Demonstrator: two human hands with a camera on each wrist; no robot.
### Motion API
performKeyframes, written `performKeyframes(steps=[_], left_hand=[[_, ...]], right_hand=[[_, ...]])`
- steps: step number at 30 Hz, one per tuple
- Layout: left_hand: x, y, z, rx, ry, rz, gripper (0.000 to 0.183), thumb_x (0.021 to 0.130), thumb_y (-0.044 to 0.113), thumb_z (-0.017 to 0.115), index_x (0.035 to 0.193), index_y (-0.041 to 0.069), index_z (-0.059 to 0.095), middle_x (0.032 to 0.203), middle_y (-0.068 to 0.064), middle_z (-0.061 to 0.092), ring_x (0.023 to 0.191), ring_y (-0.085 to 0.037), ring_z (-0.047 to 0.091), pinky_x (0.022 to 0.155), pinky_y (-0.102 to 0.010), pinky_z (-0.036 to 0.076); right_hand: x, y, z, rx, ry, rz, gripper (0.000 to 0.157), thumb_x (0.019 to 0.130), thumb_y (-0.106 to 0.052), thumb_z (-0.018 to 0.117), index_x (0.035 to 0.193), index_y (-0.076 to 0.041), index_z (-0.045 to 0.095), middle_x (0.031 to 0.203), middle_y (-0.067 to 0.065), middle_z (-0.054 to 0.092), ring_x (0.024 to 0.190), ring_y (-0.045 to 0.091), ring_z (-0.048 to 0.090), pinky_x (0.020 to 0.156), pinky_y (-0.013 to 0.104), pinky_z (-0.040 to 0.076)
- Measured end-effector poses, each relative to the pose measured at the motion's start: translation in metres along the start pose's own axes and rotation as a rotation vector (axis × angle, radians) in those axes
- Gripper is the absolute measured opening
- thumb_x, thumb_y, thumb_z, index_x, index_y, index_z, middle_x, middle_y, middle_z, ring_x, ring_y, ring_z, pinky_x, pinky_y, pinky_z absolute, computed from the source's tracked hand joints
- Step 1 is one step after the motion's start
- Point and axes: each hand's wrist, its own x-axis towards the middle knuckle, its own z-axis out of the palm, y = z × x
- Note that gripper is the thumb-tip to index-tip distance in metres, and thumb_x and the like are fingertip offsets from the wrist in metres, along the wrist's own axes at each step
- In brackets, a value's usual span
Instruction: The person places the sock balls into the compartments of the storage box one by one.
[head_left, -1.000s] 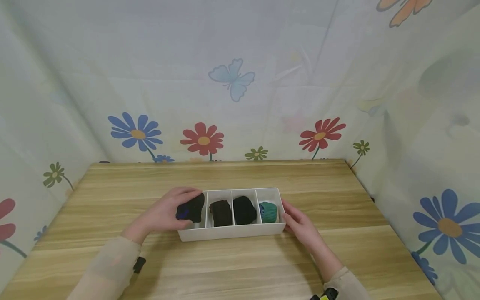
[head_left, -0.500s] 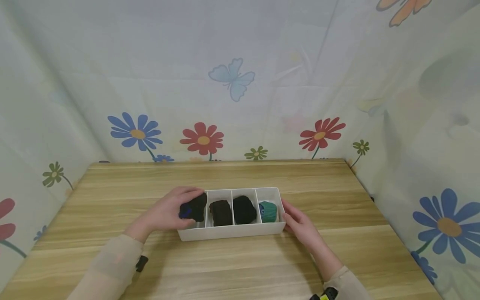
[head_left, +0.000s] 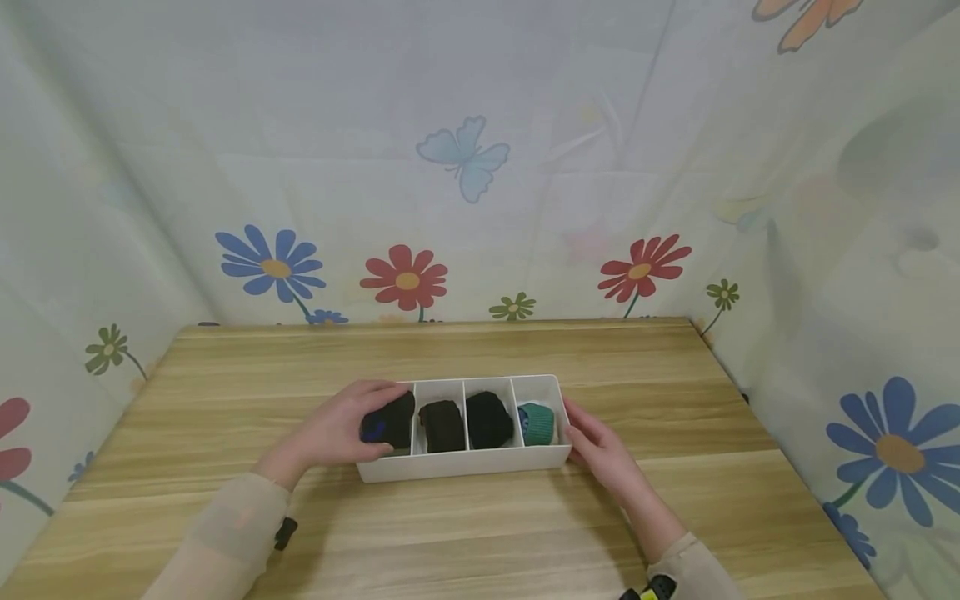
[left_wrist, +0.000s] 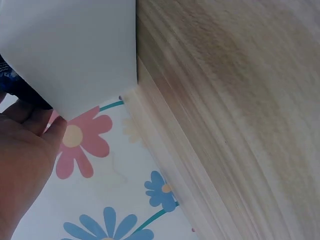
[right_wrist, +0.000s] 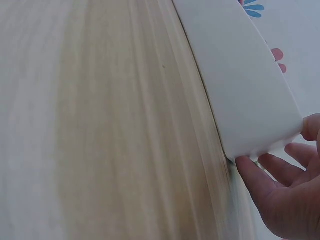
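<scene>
A white box (head_left: 465, 462) with divided compartments stands on the table. In its leftmost compartment sits a rolled black sock (head_left: 387, 422) with a blue mark. My left hand (head_left: 342, 427) holds this sock between thumb and fingers; in the left wrist view, part of the dark sock (left_wrist: 25, 90) shows above the fingers. A dark brown rolled sock (head_left: 442, 427), a black one (head_left: 490, 420) and a teal ribbed one (head_left: 537, 425) fill the other compartments. My right hand (head_left: 603, 446) rests its fingertips against the box's right end, as the right wrist view also shows.
The wood-grain table (head_left: 480, 533) extends around the box. Behind it and at both sides hangs a white cloth (head_left: 480, 83) printed with flowers and butterflies. A black strap device (head_left: 652, 588) sits at the right wrist.
My left hand has shifted slightly right, and the black sock with the blue mark has moved right and down, deeper into the leftmost compartment. The right hand and box look still.
</scene>
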Motion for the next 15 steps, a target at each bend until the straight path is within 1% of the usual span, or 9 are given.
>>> performKeyframes(steps=[5,10,15], left_hand=[[-0.0011,-0.0014,0.0004,0.001,0.018,0.021,0.08,0.074,0.026,0.087,0.143,0.007,0.052,0.137,-0.016,0.054,0.125,-0.036,0.048,0.1,-0.054,0.045],[-0.003,-0.0035,-0.0024,-0.018,0.062,0.036,0.082,0.071,0.026,0.09,0.141,0.005,0.054,0.137,-0.013,0.053,0.126,-0.033,0.046,0.101,-0.053,0.044],[-0.007,-0.0036,-0.0069,-0.014,0.105,0.042,0.077,0.073,0.024,0.089,0.14,0.005,0.055,0.138,-0.013,0.054,0.126,-0.034,0.047,0.101,-0.054,0.043]], right_hand=[[0.0,0.0008,0.0002,-0.01,0.005,-0.001,0.05,0.104,-0.01,0.049,0.152,-0.004,0.037,0.154,0.019,0.037,0.137,0.035,0.039,0.1,0.043,0.047],[-0.0004,0.0009,0.0003,-0.019,0.003,-0.013,0.05,0.104,-0.011,0.049,0.152,-0.004,0.037,0.153,0.02,0.038,0.136,0.036,0.04,0.099,0.042,0.047],[-0.0012,0.0008,-0.0008,-0.013,-0.003,-0.022,0.05,0.104,-0.011,0.049,0.152,-0.003,0.036,0.154,0.021,0.036,0.137,0.036,0.038,0.1,0.042,0.047]])
